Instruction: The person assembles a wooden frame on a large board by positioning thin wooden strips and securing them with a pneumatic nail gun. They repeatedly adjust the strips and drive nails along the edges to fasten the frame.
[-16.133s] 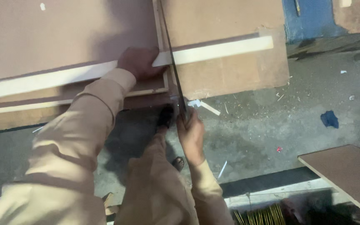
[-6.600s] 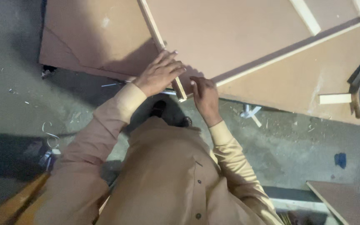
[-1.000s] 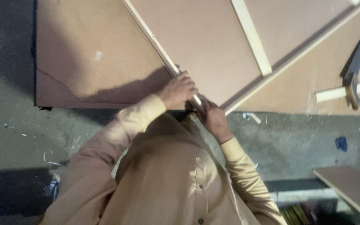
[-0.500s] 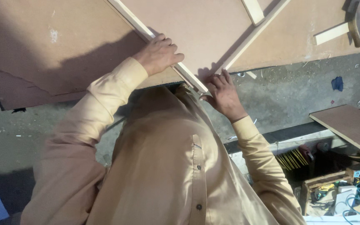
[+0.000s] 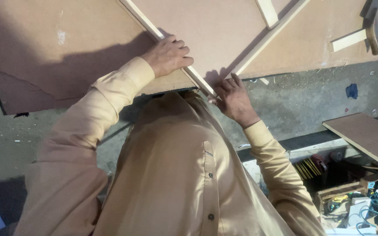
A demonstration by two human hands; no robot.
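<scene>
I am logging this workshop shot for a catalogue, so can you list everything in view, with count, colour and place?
fibreboard sheets: at least two, brown, on the floor at top
long wood strip: one, pale, running diagonally under both hands
other wood strips: three, pale, upper right
hand saw: one, dark, top right corner
loose board: one, brown, right edge
blue scrap: one, on the grey floor
clutter of tools and cables: mixed colours, bottom right
shirt: one, tan, centre
left hand: on the strip
right hand: at the strip's near end
</scene>
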